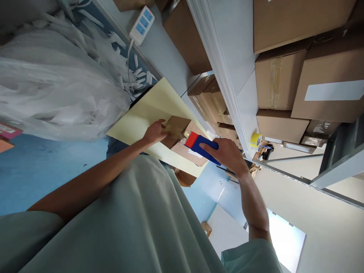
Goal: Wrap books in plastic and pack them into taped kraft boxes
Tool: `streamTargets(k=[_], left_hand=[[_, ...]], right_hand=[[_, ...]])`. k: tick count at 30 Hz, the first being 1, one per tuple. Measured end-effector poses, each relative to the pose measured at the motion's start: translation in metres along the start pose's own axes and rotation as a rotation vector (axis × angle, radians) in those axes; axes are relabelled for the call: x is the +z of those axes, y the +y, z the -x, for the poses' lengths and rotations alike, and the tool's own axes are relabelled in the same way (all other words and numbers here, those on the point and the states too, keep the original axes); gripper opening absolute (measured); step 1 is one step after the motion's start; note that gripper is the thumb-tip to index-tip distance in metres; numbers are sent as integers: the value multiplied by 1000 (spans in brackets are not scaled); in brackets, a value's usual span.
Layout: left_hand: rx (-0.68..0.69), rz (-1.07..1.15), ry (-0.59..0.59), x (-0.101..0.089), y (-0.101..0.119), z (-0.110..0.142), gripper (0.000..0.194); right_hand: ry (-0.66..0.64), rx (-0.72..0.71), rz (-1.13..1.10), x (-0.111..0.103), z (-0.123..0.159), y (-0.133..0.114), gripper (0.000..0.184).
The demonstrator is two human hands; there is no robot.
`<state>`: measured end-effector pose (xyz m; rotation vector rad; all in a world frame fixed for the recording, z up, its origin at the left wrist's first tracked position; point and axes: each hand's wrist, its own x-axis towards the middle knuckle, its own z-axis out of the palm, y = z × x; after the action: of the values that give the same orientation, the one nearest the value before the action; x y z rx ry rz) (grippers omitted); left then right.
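Observation:
A brown cardboard box lies on a pale yellow board in front of me. Clear tape shines across its middle, and a white label is partly visible on its right part. My left hand is at the box's left end, thumb and fingers apart, fingertips against the cardboard. In my right hand is a blue tool with a red end, which looks like a tape dispenser. My thumb lies along its blue body. The red end is over the box beside the shiny tape; whether it touches, I cannot tell.
Many cardboard boxes stand on the shelf at right, with more boxes behind the board. A white power strip sits at the top. A large translucent plastic bag fills the left. A yellow tape roll is at the right.

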<state>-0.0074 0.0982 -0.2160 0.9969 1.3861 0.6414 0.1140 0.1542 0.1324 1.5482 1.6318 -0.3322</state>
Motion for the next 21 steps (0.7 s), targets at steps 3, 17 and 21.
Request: streamTargets(k=[3,17,21], left_hand=[[179,51,-149,-11,17,13,94],[451,-219,-145,11,53,12,44],[468,-265,-212,6,49,9,45]], right_hand=[[1,-3,-5,1,0,-1,67],[13,2,6,14,3,9,63],[-11,20,-1,30,2,24,68]])
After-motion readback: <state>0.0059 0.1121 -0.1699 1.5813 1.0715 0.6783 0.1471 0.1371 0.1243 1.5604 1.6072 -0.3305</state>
